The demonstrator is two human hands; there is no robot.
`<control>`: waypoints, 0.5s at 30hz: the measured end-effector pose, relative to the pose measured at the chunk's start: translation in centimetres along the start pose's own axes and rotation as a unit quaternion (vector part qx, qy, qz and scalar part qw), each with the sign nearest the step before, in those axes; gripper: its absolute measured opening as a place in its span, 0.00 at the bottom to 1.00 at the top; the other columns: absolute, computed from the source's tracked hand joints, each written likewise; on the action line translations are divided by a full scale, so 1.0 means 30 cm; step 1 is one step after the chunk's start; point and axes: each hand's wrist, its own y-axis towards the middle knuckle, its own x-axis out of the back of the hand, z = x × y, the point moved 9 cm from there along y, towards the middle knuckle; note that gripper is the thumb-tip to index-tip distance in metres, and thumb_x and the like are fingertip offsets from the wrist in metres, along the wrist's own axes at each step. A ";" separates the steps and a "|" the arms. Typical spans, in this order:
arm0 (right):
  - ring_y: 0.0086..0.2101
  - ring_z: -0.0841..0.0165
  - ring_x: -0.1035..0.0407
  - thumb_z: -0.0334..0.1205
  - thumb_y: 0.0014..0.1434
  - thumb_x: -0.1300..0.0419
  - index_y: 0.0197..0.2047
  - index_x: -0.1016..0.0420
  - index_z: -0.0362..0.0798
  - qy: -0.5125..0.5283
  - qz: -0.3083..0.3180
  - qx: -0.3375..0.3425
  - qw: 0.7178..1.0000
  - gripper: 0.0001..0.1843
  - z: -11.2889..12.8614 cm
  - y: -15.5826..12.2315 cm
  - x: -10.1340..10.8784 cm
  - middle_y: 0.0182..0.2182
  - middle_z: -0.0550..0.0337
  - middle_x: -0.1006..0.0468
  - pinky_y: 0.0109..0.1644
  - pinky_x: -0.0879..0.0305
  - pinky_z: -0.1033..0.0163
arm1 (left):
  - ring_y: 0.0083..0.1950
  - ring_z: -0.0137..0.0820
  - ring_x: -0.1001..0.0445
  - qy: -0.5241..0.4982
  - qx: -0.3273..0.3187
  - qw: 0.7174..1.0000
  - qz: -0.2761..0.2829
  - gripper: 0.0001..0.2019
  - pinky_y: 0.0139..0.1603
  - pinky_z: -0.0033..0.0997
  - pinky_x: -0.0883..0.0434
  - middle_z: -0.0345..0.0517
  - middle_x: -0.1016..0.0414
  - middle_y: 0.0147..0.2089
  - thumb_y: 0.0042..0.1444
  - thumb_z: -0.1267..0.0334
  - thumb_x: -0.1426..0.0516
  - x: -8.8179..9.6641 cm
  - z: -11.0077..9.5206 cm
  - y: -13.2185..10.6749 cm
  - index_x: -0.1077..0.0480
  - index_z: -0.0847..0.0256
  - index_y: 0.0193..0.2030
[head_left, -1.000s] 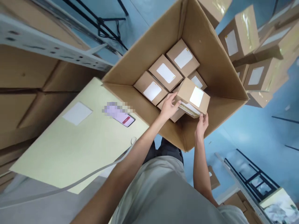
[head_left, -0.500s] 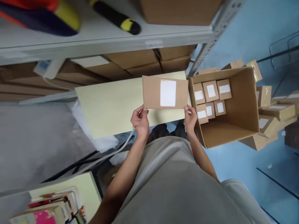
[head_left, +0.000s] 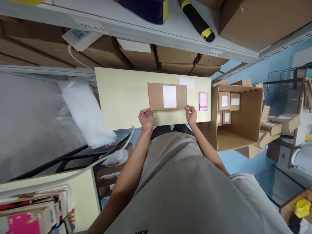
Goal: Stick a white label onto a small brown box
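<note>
Between my two hands a flat brown cardboard piece (head_left: 156,97) with a white label (head_left: 169,96) is held above the pale yellow tabletop (head_left: 122,97). My left hand (head_left: 146,119) pinches its near left corner. At the near right corner, my right hand (head_left: 191,115) grips it between thumb and fingers. Whether it is a thin box or a sheet, I cannot tell. A phone (head_left: 203,101) with a lit pinkish screen lies on the tabletop right of my right hand. Behind the cardboard lies a white paper (head_left: 186,82).
An open carton (head_left: 243,139) at the right holds several small labelled boxes (head_left: 224,101). More boxes (head_left: 287,122) are piled beyond it. A shelf edge (head_left: 156,40) crosses above the table, bearing a black-and-yellow tool (head_left: 197,21). White wrapping (head_left: 84,113) hangs at the left, near a grey hose (head_left: 97,161).
The view has swung to the right and uncovered the phone and white paper on the tabletop. Both hands still hold the cardboard piece by the same corners.
</note>
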 end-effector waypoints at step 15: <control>0.58 0.54 0.17 0.44 0.76 0.35 0.61 0.16 0.40 -0.036 -0.041 -0.056 0.997 0.18 -0.060 0.588 0.053 0.60 0.35 0.13 0.65 0.21 0.51 | 0.72 0.52 0.22 0.221 -0.270 0.922 0.168 0.25 0.76 0.51 0.25 0.60 0.25 0.73 0.67 0.65 0.35 -0.672 -0.456 0.150 0.26 0.57 0.70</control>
